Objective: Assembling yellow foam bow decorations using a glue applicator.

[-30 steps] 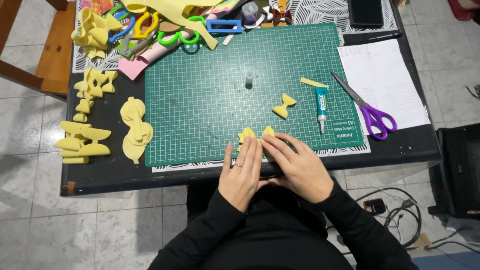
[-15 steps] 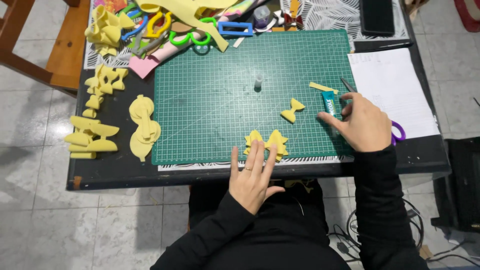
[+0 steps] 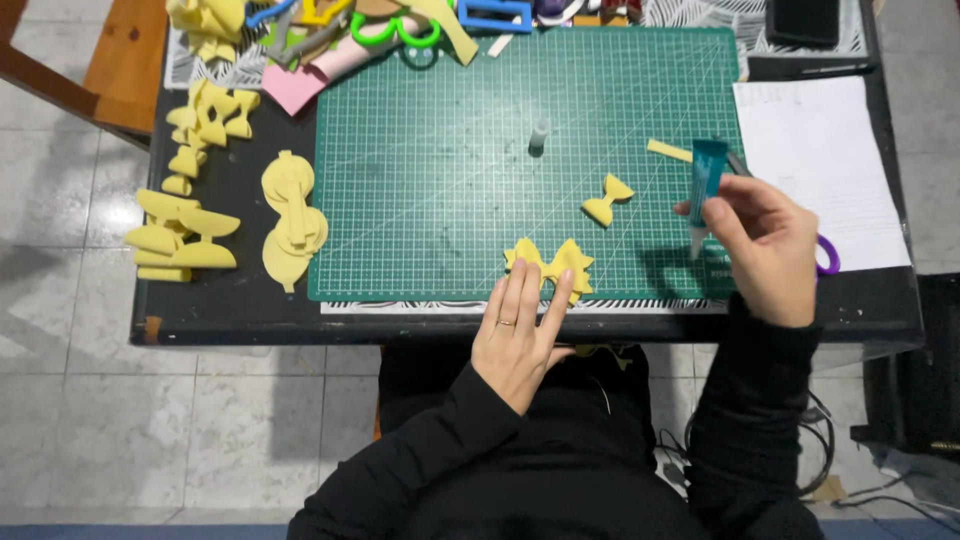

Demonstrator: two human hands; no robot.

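Observation:
My left hand [image 3: 520, 335] lies flat with its fingers pressing a yellow foam bow [image 3: 550, 263] at the front edge of the green cutting mat [image 3: 440, 190]. My right hand [image 3: 765, 245] holds a teal glue tube [image 3: 705, 190] upright, tip down, above the mat's right edge. A smaller yellow foam bow [image 3: 606, 200] lies on the mat between the hands. A thin yellow foam strip [image 3: 668, 150] rests just beyond the tube. A small clear cap [image 3: 540, 135] stands near the mat's middle.
Yellow foam cut-outs [image 3: 290, 215] and folded bow parts [image 3: 180, 240] sit on the black table left of the mat. White paper [image 3: 820, 160] and purple-handled scissors [image 3: 826, 258] lie at right. Coloured scissors and foam scraps [image 3: 390, 30] crowd the far edge; a dark phone [image 3: 800, 20] lies far right.
My right hand left the bow, reached right, picked the glue tube off the mat and raised it upright. My left hand stayed pressing the bow.

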